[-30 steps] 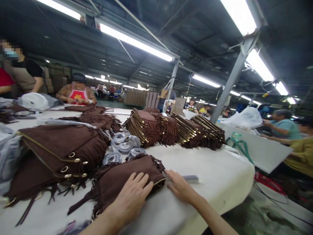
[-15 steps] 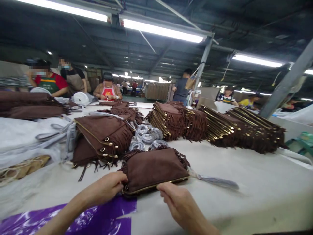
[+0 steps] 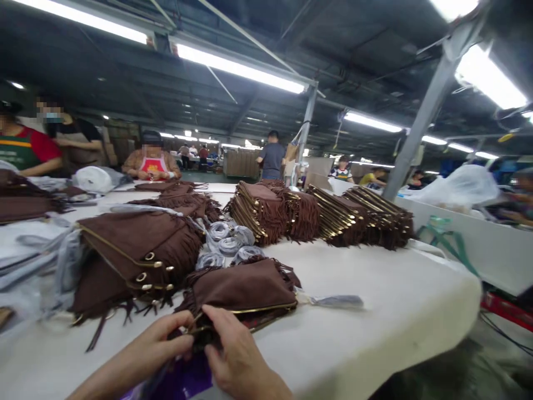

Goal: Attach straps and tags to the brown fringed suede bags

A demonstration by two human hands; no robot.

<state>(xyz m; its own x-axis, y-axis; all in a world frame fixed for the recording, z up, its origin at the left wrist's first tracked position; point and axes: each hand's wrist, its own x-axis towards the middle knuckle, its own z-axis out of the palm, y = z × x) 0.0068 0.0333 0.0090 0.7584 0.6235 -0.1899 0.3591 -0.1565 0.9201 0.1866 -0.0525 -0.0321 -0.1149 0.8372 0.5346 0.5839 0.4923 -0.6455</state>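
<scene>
A dark brown fringed bag [image 3: 245,286] lies flat on the white table in front of me, its gold-zippered edge towards me and its mouth parted. At the bag's near left corner, my left hand [image 3: 166,340] is closed, pinching the edge by the zipper end. My right hand [image 3: 235,350] is just to the right, fingers on the upper edge of the mouth and thumb below. What lies between the fingertips is partly hidden. From the bag's right end sticks a wrapped grey tassel or strap [image 3: 338,301]. Purple plastic [image 3: 187,375] lies under my hands.
Brown fringed bags are piled at the left [image 3: 137,255] and stand in rows [image 3: 262,214] at the back right. Coiled, wrapped straps [image 3: 229,244] sit between. The white table [image 3: 395,311] ends at the right. Co-workers [image 3: 152,158] are across the table.
The bag's mouth has parted. My right hand has moved left along the zippered edge, close to my left hand. The view has swung to the right.
</scene>
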